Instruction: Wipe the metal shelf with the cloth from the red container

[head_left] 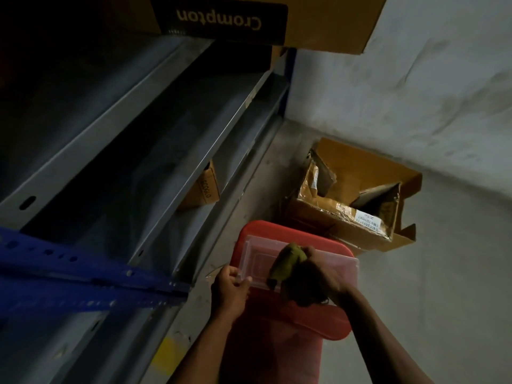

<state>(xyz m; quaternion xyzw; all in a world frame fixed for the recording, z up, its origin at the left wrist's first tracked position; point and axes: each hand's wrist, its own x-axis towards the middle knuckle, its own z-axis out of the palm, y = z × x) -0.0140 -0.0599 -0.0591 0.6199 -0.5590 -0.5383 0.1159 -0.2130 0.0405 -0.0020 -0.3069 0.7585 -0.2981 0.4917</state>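
A red container (313, 325) stands on the floor at the bottom centre, beside the grey metal shelf (171, 145) that fills the left half. A clear plastic lid (257, 261) lies across the container's top. My left hand (231, 291) grips the lid's near left corner. My right hand (315, 278) is closed around a bunched olive-green cloth (288, 260), held just above the lid. The container's inside is hidden by the lid and my hands.
An open cardboard box (357, 195) with torn packaging sits on the floor against the wall behind the container. A small carton (205, 187) rests on a lower shelf. A large "Crompton" box (249, 20) sits on the top shelf. A blue upright (83, 273) crosses the lower left.
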